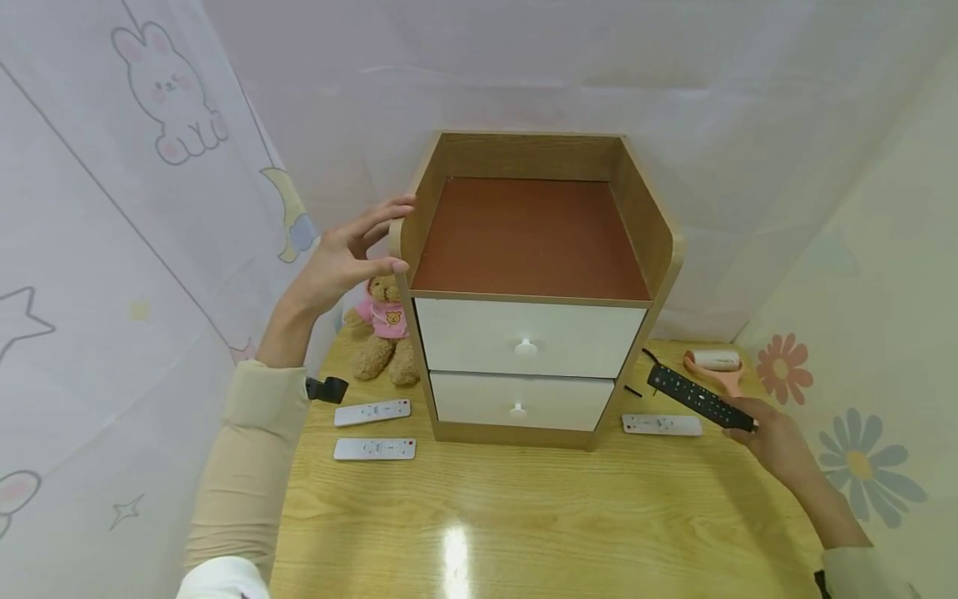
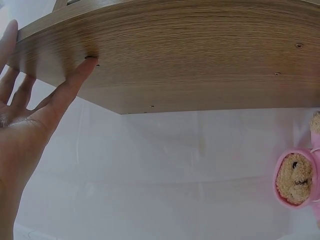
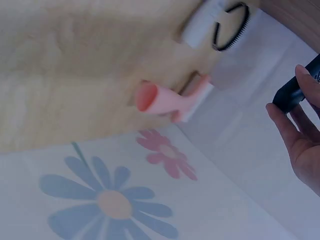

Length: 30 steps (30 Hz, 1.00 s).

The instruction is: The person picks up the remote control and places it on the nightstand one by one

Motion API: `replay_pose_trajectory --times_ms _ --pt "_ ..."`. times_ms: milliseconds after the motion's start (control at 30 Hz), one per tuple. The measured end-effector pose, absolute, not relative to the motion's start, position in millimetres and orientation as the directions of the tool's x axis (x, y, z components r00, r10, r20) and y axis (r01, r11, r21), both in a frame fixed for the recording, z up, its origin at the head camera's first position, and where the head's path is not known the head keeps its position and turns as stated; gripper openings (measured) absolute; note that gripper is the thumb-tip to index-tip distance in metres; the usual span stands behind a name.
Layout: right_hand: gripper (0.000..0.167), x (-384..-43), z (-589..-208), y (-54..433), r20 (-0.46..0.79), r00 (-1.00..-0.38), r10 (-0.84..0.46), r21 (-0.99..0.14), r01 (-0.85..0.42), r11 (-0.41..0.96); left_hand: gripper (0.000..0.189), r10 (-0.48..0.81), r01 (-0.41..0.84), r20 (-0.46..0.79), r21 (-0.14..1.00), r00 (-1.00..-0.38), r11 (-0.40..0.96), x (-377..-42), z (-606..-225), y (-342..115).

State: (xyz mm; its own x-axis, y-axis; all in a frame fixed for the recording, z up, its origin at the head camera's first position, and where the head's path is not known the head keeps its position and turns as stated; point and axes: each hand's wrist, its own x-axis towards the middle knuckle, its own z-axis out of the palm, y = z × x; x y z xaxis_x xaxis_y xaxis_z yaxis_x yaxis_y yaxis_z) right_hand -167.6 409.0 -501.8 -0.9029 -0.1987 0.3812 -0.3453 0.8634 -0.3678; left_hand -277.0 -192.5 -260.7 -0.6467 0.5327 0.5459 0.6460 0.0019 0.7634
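Head view, from far L: bunny and star prints on the wall cloth, then your sleeve. Your L hand is up at the cabinet, touching the upper part of its L side, fingers straight-ish and spread apart, thumb well away from them. L wrist cam adds what head cam can't: the cabinet's outer side face w/ small dark holes, and a fingertip right against the wood.

Below that hand sits the teddy bear in a pink hoodie, just beside the cabinet; head cam has its face partly behind your hand, L wrist cam gets the face, sideways at the frame edge. In front of it, two white remotes lie on the table, one nearer you than the other; neither wrist cam has them.

Mid: cabinet stands upright, reddish-brown top, upper drawer and lower drawer both flush; only head cam gets these.

R of it: another white remote on the table, then the black remote, buttons up, near end clamped btwn thumb & fingers of your R hand. R wrist cam catches just that end, rest cut off, but shows a toothed black hoop more fully. Farther back R: pink-handled lint roller, near the flower prints.
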Motion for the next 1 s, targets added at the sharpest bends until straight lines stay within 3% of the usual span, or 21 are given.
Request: replay_pose_trajectory --times_ms 367,667,1000 --pt "0.055 -181 -425 408 0.418 -0.89 -0.181 -0.315 -0.329 0.89 0.06 0.534 0.645 0.548 0.764 -0.644 -0.008 -276 -262 -191" --pt "0.052 -187 -371 403 0.241 -0.966 -0.097 -0.385 -0.187 0.904 0.06 0.535 0.652 0.558 0.758 -0.635 -0.017 -277 -263 -191" --pt "0.053 -200 -329 400 0.232 -0.967 -0.105 -0.359 -0.185 0.915 0.06 0.535 0.649 0.555 0.761 -0.636 -0.018 -278 -266 -195"
